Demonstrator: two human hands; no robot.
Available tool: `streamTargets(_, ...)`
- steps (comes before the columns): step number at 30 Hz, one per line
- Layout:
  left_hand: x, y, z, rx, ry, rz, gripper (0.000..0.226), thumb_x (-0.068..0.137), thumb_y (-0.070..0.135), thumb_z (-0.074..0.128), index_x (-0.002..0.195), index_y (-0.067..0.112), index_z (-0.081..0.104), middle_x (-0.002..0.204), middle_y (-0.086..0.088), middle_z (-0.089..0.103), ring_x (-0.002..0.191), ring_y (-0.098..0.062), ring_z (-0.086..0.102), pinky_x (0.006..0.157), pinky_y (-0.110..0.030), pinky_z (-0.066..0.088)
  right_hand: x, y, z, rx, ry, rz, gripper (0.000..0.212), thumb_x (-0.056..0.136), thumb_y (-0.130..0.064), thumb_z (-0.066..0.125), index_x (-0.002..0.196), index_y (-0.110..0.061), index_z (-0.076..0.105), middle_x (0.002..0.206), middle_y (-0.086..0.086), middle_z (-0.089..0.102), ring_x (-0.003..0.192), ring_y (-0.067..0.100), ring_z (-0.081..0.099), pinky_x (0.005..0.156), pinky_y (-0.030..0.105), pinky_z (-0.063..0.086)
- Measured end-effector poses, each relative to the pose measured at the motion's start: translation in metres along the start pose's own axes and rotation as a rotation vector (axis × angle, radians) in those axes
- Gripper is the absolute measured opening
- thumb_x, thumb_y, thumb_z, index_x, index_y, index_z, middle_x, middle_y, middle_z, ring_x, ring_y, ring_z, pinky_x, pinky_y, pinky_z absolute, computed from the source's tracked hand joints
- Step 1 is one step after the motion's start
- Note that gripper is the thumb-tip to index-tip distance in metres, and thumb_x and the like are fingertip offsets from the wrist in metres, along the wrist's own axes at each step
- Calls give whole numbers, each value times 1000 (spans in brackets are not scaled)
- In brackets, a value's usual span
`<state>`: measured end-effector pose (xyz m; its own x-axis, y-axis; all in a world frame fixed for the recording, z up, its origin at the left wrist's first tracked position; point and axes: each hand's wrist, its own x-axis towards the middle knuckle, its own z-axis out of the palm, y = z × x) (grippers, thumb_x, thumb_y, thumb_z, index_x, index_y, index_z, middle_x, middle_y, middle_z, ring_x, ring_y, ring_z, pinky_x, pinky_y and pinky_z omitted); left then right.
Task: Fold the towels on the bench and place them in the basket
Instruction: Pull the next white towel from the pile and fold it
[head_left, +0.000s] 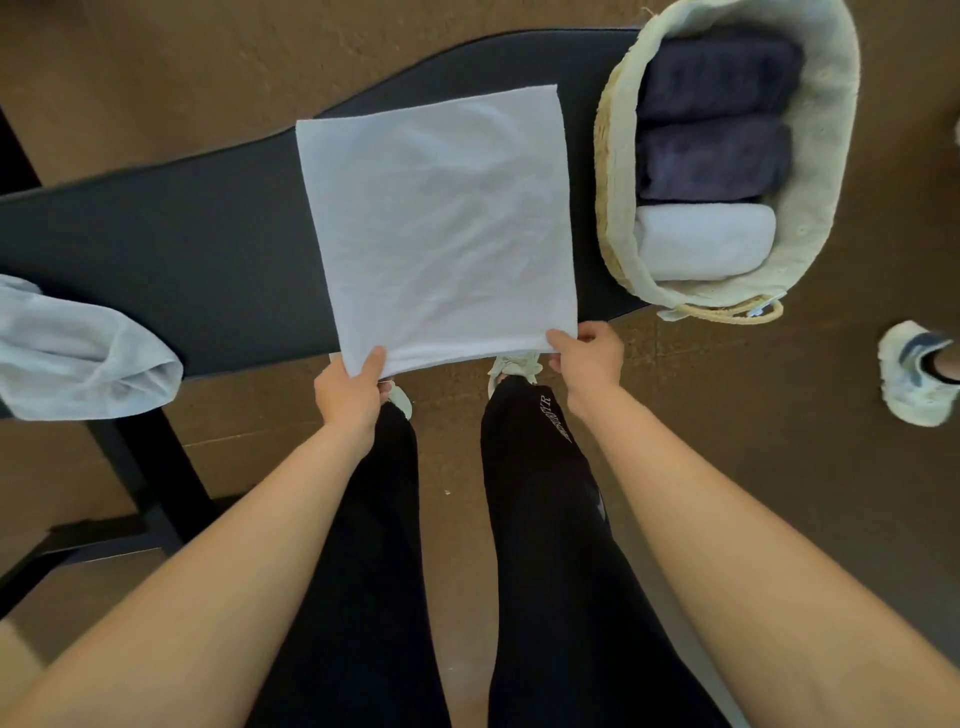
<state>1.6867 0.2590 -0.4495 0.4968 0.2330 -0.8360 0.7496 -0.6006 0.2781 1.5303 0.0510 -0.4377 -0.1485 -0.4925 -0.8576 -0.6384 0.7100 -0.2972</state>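
Bare forearms come up from 6 o'clock. Left hand (350, 389) pinches the near-left corner of the white towel (436, 228), thumb on top. Right hand (589, 358) pinches the near-right corner; its underside fingers are hidden. The towel lies flat across the black bench (208, 249), its near edge just past the bench lip. Basket (826, 156) sits at 1–2 o'clock by the bench's right end and holds dark folded towels (717, 119) plus a white one (704, 241). Crumpled towel (78, 353) at 9 o'clock is not yet folded.

Likely step: fold the near edge toward 12. Lift both corners level, keep the edge taut, match it to the far corners, and smooth before the next fold.
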Motion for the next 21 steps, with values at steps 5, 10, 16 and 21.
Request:
streamTargets(5,-9,-9,-20,38,40,8,27,99,34,69,114,12,69,112,-12,72,76,-12,63,69,-26,56,-22,19,-9,63,48,69,22,95,-17,71,113,-15,57,111,9,65,88,18,68,76,28,61)
streamTargets(10,-25,9,-34,-79,105,96,31,100,28,67,128,20,58,102,-5,72,69,-11,61,65,-25,56,-44,7,-14,57,62,-43,32,97,-17,66,127,-21,55,107,5,66,85,16,65,77,31,59)
streamTargets(16,-25,74,-41,-140,11,256,18,102,28,63,117,20,68,83,8,70,63,-9,59,58,-24,52,-53,-55,-9,279,-60,-158,17,101,-15,60,112,-21,71,98,3,67,73,12,60,69,25,54)
streamTargets(21,-8,132,-30,-218,-92,229,18,103,32,62,115,22,71,103,0,74,81,-9,64,72,-21,57,-45,-107,12,499,-77,-149,20,102,-15,61,119,-15,70,111,6,67,92,16,66,79,25,60)
